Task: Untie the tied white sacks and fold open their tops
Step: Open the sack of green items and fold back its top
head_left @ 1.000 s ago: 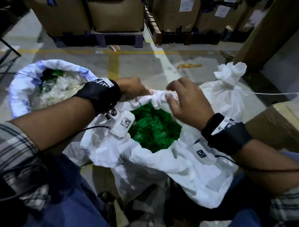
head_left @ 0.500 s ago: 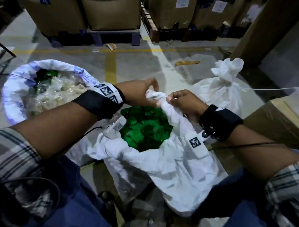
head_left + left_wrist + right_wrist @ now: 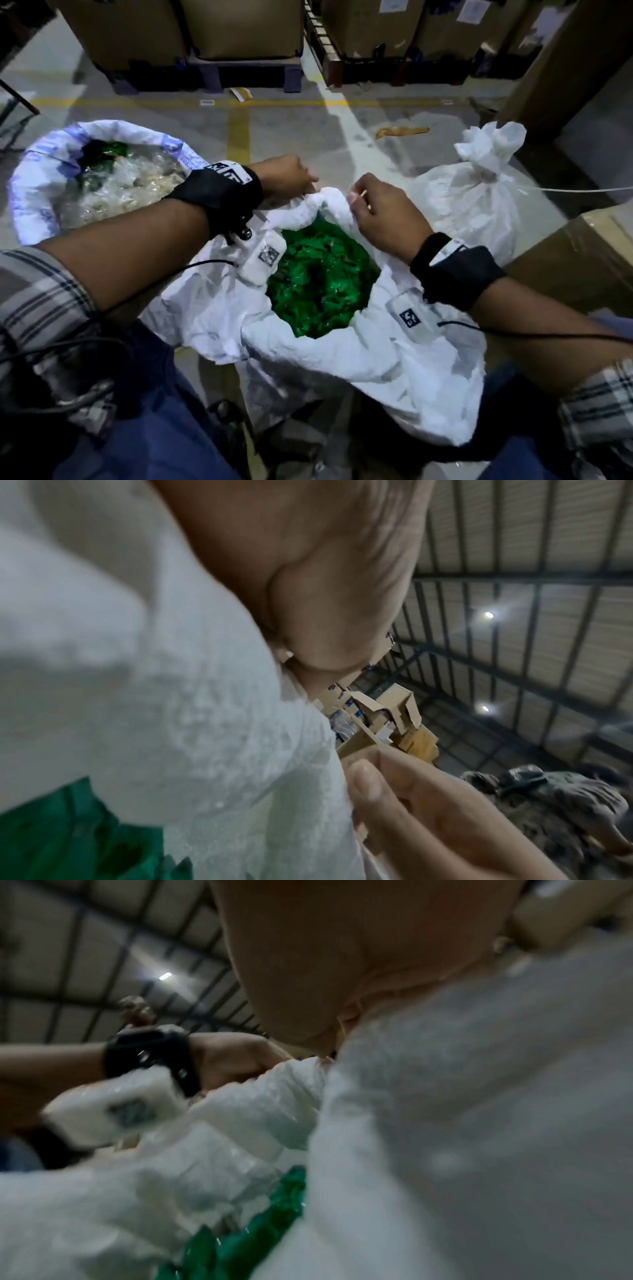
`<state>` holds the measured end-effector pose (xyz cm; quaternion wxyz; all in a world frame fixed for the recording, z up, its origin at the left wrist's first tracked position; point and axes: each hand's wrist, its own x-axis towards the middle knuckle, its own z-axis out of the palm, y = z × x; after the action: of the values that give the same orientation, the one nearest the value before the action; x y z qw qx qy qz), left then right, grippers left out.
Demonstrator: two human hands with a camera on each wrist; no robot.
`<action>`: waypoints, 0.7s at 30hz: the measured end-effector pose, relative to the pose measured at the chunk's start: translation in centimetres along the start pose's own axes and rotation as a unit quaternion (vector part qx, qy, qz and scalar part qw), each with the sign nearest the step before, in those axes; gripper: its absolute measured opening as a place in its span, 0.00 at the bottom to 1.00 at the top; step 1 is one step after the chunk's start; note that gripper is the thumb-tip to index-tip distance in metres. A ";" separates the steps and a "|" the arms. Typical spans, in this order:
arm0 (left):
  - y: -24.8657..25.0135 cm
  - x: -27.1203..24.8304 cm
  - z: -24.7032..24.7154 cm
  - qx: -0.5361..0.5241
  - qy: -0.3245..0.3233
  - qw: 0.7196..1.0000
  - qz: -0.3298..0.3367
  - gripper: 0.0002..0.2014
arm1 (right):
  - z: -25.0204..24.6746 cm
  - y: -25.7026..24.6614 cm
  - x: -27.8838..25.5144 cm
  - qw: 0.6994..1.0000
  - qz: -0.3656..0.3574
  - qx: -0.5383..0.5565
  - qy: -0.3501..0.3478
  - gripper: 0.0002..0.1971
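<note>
Pinching the far rim of the open sack (image 3: 359, 370) on the floor, left hand (image 3: 284, 178) and right hand (image 3: 383, 219) curl their fingers into its cloth, a tied sack (image 3: 479, 202) standing just right.

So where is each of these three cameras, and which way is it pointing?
Head: worn on the head, looking down at the open sack of green pieces; both forearms, left hand and right hand show.
Left wrist: looks along the palm and upward to the roof; the right hand's fingers show.
Right wrist: looks along the palm and upward; the left hand and wristband show.
Shared: all three show the sack's rim, gripped by both hands.
</note>
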<state>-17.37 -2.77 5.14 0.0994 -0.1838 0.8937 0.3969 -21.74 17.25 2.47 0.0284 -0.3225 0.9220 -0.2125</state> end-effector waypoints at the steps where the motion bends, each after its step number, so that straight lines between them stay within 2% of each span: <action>1: -0.1 0.3 -0.2 0.001 -0.013 1.000 -0.019 0.15 | 0.0 -0.1 -0.5 0.995 -0.041 -0.087 0.015 0.18; 3: -0.3 0.6 -0.6 -0.002 -0.022 0.999 -0.047 0.14 | -0.2 -0.7 -1.4 0.977 -0.066 -0.203 0.021 0.25; 5: -0.4 0.6 -1.0 -0.017 -0.035 0.998 -0.058 0.07 | -0.1 -0.8 -1.8 0.972 -0.047 -0.228 -0.008 0.23; 8: -0.7 0.7 -0.8 -0.033 -0.046 0.996 -0.068 0.04 | -0.1 0.0 -1.2 0.990 -0.006 -0.127 -0.053 0.20; 11: -0.4 0.5 0.1 -0.002 -0.034 0.999 -0.040 0.05 | -0.1 1.0 -0.3 0.991 0.069 0.058 -0.097 0.22; 12: -0.4 0.3 0.4 0.013 -0.031 0.999 -0.013 0.10 | 0.1 1.4 -0.1 0.977 0.122 0.139 -0.108 0.21; 13: -0.4 0.1 0.6 0.042 -0.036 0.998 0.028 0.19 | 0.3 1.7 0.0 0.949 0.179 0.231 -0.118 0.19; 14: -0.5 -0.1 0.8 0.118 -0.037 0.989 0.076 0.28 | 0.6 1.9 0.1 0.909 0.231 0.321 -0.129 0.16; 15: -0.7 -0.2 1.1 0.229 -0.010 0.964 0.131 0.31 | 1.0 2.2 0.1 0.861 0.270 0.406 -0.146 0.12; 16: -0.9 -0.4 1.5 0.333 0.024 0.926 0.177 0.31 | 1.1 2.3 0.1 0.819 0.291 0.466 -0.167 0.12; 17: -0.9 -0.5 1.9 0.407 0.052 0.888 0.206 0.27 | 1.3 2.5 0.1 0.791 0.300 0.501 -0.182 0.14; 18: -0.8 -0.3 2.1 0.435 0.069 0.871 0.217 0.23 | 1.3 2.4 0.1 0.779 0.301 0.517 -0.189 0.14; 19: -0.8 0.1 2.2 0.435 0.072 0.872 0.212 0.19 | 1.4 2.4 0.1 0.780 0.296 0.516 -0.195 0.12; 20: -1.0 0.6 2.3 0.426 0.067 0.880 0.200 0.16 | 1.4 2.3 0.2 0.789 0.291 0.505 -0.195 0.12; 21: -1.2 1.0 2.5 0.405 0.058 0.895 0.179 0.15 | 1.6 2.2 0.3 0.810 0.280 0.482 -0.184 0.13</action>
<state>-17.69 -1.95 2.34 0.0409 0.0127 0.9991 0.0006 -22.90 18.02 0.19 0.4073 -0.0288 0.7292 -0.5491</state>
